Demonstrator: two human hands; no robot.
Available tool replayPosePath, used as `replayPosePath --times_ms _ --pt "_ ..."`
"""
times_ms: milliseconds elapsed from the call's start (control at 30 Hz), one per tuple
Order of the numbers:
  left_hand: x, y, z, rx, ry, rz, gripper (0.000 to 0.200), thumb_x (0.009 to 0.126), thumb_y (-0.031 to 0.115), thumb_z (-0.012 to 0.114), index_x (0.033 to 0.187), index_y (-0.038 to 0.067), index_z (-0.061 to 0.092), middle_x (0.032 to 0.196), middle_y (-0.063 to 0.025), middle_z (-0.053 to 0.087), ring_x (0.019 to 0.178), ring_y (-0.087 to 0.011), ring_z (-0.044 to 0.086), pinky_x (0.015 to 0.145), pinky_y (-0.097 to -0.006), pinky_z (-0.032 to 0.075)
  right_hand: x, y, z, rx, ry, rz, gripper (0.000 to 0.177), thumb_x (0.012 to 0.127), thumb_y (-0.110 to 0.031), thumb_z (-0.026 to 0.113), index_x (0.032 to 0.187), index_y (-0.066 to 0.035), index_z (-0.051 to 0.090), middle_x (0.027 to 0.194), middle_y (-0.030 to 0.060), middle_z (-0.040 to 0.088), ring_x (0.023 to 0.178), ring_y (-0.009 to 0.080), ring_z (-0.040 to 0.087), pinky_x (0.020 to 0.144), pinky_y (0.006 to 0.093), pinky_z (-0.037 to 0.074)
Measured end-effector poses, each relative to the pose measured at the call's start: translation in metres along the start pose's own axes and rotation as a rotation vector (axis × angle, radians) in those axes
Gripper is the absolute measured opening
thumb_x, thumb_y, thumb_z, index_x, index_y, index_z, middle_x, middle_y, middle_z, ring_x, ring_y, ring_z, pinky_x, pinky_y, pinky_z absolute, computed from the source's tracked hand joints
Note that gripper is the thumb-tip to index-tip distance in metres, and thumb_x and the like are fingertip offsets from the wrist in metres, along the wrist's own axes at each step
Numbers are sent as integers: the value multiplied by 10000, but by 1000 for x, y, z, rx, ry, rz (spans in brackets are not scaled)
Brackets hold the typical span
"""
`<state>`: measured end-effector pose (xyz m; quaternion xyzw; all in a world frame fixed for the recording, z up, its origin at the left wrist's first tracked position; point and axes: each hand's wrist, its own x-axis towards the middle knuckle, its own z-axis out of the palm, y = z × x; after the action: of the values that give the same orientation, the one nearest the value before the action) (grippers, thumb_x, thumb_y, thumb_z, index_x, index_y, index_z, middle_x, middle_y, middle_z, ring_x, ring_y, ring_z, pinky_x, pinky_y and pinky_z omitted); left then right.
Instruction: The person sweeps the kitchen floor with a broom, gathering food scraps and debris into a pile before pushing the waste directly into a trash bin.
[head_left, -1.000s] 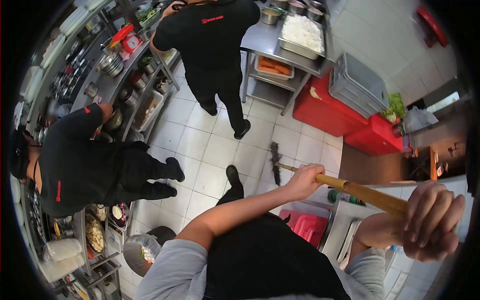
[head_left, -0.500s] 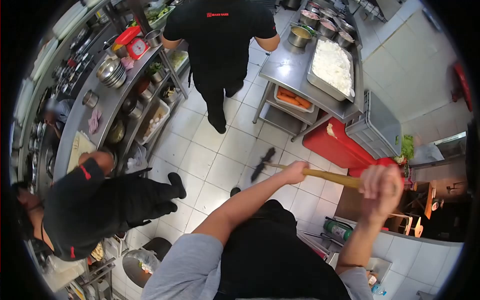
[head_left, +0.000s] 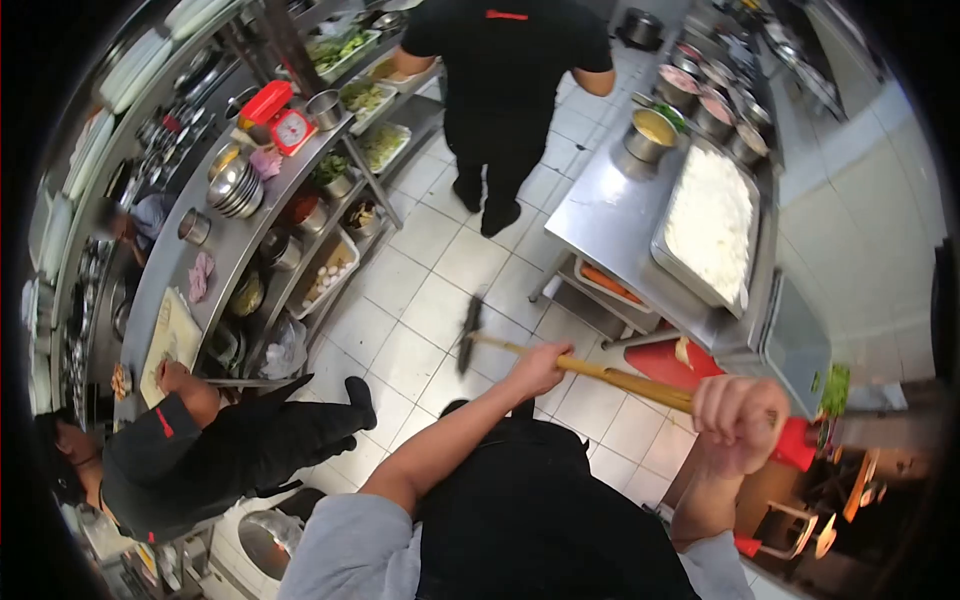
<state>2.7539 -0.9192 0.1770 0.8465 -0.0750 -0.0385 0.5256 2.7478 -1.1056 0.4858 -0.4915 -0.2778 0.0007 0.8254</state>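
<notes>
I hold a broom with a yellow wooden handle [head_left: 620,379] and a dark brush head [head_left: 469,334] resting on the white tiled floor. My left hand [head_left: 537,368] grips the handle partway down. My right hand [head_left: 740,420] is closed around the handle's upper end, near my chest. The brush head sits on the tiles between my foot and the steel table.
A steel table [head_left: 620,215] with a tray of white rice [head_left: 712,224] and pots stands to the right. A long steel counter [head_left: 225,230] with bowls and a red scale runs on the left. One person in black [head_left: 515,60] stands ahead; another [head_left: 200,450] bends at the left counter. Red bins [head_left: 680,365] lie under the table.
The view has swung left and the broom head has shifted left across the tiles. My right hand has lowered slightly. The standing person has stepped farther away.
</notes>
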Motion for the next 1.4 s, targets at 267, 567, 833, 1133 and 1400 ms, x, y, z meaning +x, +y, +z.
replayPosePath --times_ms 267,567,833,1133,1400 --pt "118 -82 -81 -50 67 12 113 823 78 634 922 24 629 813 -198 647 765 -369 638 680 -406 499 116 118 40 -266 -265 3 239 918 -75 554 698 -22 479 573 61 492 483 166 436 501 323 447" --pt "132 -111 -164 -78 271 -85 154 945 170 601 947 21 639 717 -206 623 692 -379 636 623 -438 486 212 162 38 -29 -143 194 305 929 -113 582 669 -60 430 538 34 469 475 148 443 512 331 452" --pt "296 -73 -214 -105 115 110 221 927 227 679 931 10 642 612 -141 567 545 -251 554 533 -374 427 310 156 54 -199 -69 -41 367 858 -183 724 647 -59 450 536 45 518 452 164 498 491 334 490" --pt "453 -164 -304 -60 151 -18 159 866 141 693 939 1 675 765 -164 633 707 -302 630 673 -395 494 462 288 9 -345 -344 4 330 786 -24 737 619 -48 454 532 53 464 457 199 472 466 329 395" --pt "556 -191 -372 84 476 41 245 929 230 651 893 -8 692 808 -152 675 734 -276 662 687 -366 510 592 338 33 -306 -853 -8 357 796 -9 712 585 -50 426 548 42 400 481 254 460 471 358 349"
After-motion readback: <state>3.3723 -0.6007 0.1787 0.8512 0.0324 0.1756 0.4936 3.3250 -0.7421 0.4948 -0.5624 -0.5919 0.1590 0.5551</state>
